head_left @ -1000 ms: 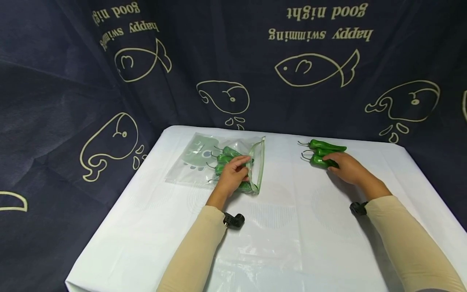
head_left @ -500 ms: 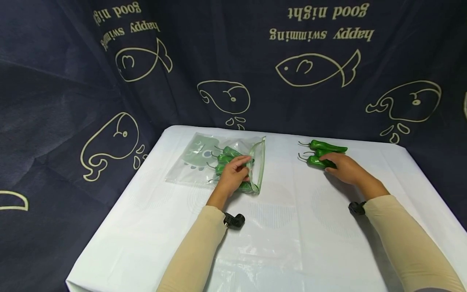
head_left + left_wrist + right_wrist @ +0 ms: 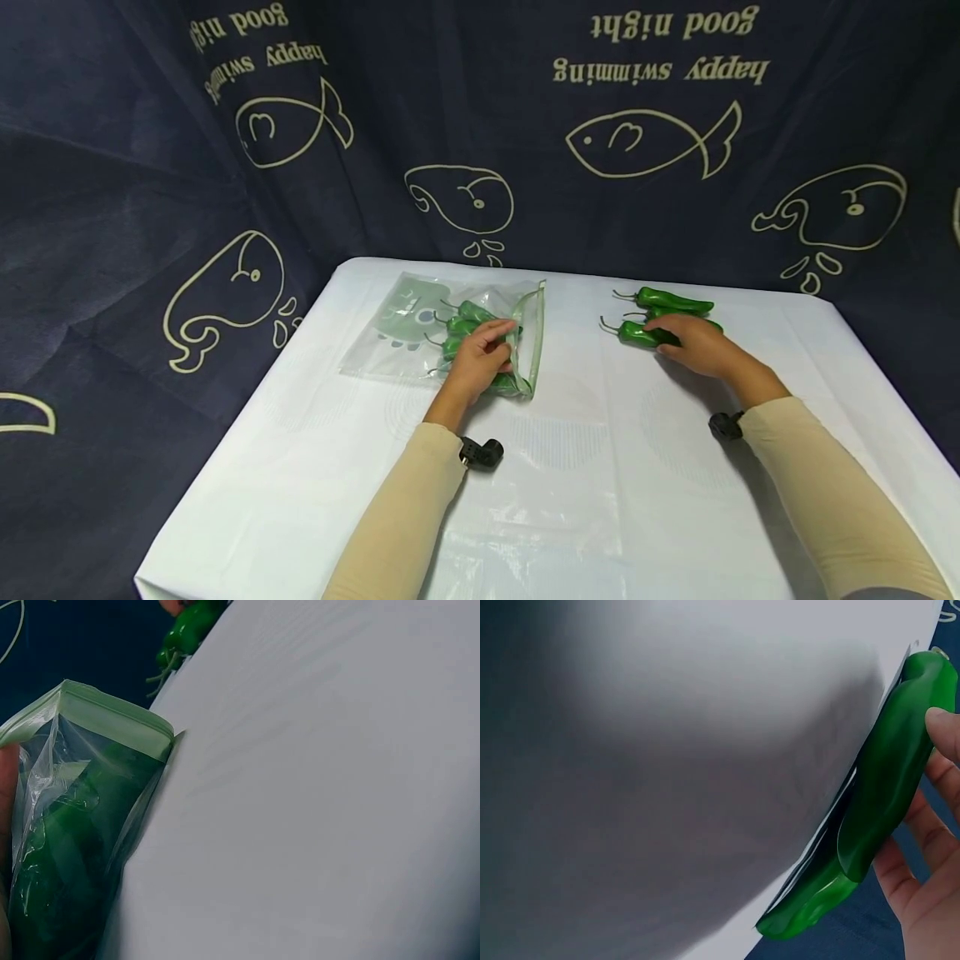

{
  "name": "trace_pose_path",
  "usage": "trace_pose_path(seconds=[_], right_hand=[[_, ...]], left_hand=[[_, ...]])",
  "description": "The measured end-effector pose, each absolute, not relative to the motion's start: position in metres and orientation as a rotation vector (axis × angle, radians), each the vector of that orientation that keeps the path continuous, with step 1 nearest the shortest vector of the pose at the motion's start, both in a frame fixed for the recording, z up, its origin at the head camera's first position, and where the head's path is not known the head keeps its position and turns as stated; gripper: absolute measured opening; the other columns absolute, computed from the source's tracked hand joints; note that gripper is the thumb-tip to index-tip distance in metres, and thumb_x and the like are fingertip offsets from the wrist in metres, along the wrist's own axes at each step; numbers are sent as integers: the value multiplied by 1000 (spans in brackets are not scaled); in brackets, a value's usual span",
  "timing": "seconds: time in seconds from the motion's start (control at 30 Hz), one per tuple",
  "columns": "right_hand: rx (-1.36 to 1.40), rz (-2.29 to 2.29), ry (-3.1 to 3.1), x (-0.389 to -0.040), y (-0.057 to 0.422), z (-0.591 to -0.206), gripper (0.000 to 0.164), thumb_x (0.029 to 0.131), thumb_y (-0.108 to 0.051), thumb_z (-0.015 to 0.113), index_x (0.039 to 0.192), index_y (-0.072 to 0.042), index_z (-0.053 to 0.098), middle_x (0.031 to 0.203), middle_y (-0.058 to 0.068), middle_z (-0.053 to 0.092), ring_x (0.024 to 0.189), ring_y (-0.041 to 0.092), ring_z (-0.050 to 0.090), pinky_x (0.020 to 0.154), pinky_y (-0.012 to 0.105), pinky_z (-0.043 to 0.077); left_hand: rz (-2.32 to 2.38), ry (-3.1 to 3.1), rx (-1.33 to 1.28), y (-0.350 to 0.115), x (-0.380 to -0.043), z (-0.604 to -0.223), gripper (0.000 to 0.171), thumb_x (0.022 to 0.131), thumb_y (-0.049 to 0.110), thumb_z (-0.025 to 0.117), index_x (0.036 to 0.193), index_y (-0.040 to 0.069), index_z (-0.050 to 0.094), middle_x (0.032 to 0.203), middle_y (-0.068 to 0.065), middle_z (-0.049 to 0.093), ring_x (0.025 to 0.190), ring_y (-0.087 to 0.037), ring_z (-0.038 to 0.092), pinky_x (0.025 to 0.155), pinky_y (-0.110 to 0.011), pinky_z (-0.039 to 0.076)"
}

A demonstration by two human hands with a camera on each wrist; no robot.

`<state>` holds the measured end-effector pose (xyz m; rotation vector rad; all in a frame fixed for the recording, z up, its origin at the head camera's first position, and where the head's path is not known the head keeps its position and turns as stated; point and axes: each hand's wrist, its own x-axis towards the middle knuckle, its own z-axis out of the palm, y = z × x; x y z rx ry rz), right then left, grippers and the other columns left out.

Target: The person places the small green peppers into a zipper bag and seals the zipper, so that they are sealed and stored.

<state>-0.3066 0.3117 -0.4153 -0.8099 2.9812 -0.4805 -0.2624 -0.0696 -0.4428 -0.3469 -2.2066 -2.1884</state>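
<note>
Head view: we find a table (image 3: 285, 500) under a white cloth, faint printed circles and sheen on its surface. A dark curtain (image 3: 480, 108) stands behind it and along its left side, printed with fish, whales and lettering that reads upside down.

We note the bag (image 3: 537, 337), clear with green edging, lying left of centre near the back edge, its mouth facing right. Peppers in the bag (image 3: 461, 327) show through the plastic, stems to the left. Right of centre, also near the back edge, we record the front pepper (image 3: 634, 334), the middle pepper (image 3: 666, 312) and the back pepper (image 3: 675, 299), close together. A wide span of cloth separates them from the bag mouth, and a wider one runs towards the near side. The right edge is well apart from the peppers.

We observe the left hand (image 3: 480, 358) pinching the bag beside its mouth; its lower fingers are partly hidden. The right hand (image 3: 697, 346) grips the front pepper between thumb and fingers.

Against the frame of a second ago, the right hand and front pepper have shifted left. A green tip now shows beyond that hand; we cannot tell whose it is. The left hand and bag have stayed in place.
</note>
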Motion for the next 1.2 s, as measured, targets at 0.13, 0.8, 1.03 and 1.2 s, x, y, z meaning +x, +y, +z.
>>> trace_pose_path(seconds=[0.13, 0.8, 1.03, 1.2], right_hand=[[-825, -508, 2960, -307, 307, -415, 42, 91, -3, 69, 131, 1, 60, 137, 29, 53, 130, 48, 43, 108, 62, 34], [-886, -699, 2896, -309, 287, -414, 39, 92, -1, 66, 130, -4, 60, 132, 22, 57, 115, 40, 55, 97, 59, 45], [-918, -780, 2849, -302, 267, -407, 39, 92, -4, 68, 131, -8, 62, 129, 14, 61, 107, 32, 59, 89, 53, 50], [-959, -786, 2818, -299, 253, -403, 38, 92, -4, 69, 129, -9, 64, 129, 11, 63, 109, 29, 60, 91, 50, 50]], left_hand=[[-2188, -2216, -347, -70, -262, -442, 42, 94, -5, 55, 135, -2, 59, 141, -5, 51, 89, -11, 56, 65, -21, 58], [-2198, -2213, -329, -69, -264, -440, 43, 93, -5, 55, 135, -1, 60, 142, -4, 51, 89, -13, 56, 65, -23, 59], [-2200, -2223, -324, -70, -263, -441, 42, 94, -5, 55, 136, -2, 59, 142, -3, 50, 90, -12, 57, 66, -22, 59], [-2198, -2224, -315, -70, -263, -442, 42, 93, -5, 55, 135, -1, 60, 142, -3, 51, 91, -12, 57, 67, -22, 59]])
